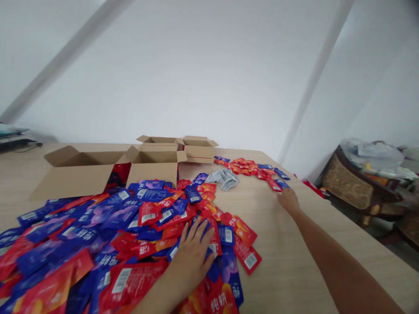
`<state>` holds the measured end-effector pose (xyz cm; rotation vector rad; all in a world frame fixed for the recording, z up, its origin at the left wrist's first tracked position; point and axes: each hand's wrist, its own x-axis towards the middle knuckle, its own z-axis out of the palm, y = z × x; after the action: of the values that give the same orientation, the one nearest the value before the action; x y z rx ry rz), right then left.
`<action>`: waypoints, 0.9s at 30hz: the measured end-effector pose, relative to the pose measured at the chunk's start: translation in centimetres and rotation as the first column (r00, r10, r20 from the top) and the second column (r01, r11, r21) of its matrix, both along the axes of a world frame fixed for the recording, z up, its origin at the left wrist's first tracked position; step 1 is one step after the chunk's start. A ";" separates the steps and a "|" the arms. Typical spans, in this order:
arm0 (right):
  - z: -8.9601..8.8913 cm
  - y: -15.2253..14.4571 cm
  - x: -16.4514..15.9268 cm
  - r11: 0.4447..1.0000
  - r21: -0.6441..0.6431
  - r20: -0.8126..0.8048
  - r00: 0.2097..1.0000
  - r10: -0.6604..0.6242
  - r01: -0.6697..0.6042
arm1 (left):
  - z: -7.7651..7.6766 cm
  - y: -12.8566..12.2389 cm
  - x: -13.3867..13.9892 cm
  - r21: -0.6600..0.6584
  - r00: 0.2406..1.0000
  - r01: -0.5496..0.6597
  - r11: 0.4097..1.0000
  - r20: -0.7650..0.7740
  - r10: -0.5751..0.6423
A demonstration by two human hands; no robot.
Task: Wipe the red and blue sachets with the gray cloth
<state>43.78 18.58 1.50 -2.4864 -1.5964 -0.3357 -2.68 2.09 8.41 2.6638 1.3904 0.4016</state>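
A large heap of red and blue printed sachets (134, 279) covers the near left part of the table. My left hand (193, 250) lies on the heap's right side, its fingers spread over red and blue sachets. Far to the right, my right hand (288, 199) is closed at the near end of a blue sachet (282, 183); its fingertips are partly hidden. Just left of that sachet lies a red sachet (273, 185). Beyond them a smaller group of mostly red sachets (242, 165) spreads along the table.
Open cardboard boxes (73, 179) stand behind the heap, one more box (152, 168) close beside it and others (198, 152) farther back. A crumpled grey cloth (224, 178) lies on the wooden table (271, 244). Right of the table edge stands a patterned chair (350, 185) with plastic bags.
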 end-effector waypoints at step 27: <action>6.8 -6.5 -11.8 0.947 0.278 -0.432 0.860 0.270 -0.158 | 0.4 -0.1 0.0 -0.260 0.756 0.150 0.954 0.652 0.059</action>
<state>32.00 12.07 8.31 -1.9853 -1.5043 0.1012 -2.69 1.95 8.82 1.9951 1.0455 0.9296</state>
